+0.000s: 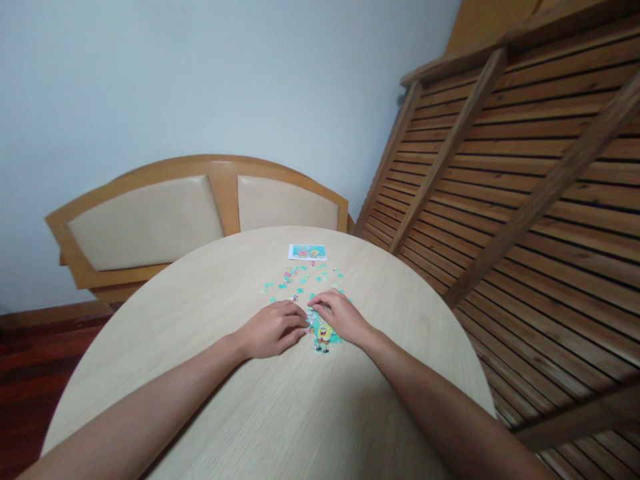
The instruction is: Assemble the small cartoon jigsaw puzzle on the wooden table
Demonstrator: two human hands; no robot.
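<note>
A partly joined jigsaw puzzle (324, 333) with a yellow cartoon figure on a turquoise ground lies flat on the table. At its left edge is my left hand (274, 329), fingers curled and the thumb near the index fingertip beside a pinkish piece. Over the puzzle's upper part reaches my right hand (343, 317), thumb and index finger drawn together at its upper left corner. Whatever is between the fingertips of either hand is too small to make out. Loose jigsaw pieces (287, 277), mostly turquoise with some pink, are scattered beyond the hands.
A picture card (307, 253) with cartoon figures lies past the loose pieces. The round wooden table (220, 287) has a curved edge. Behind it stands a padded headboard-like panel (150, 220) against the wall, and a slatted wooden frame (450, 173) leans at the right.
</note>
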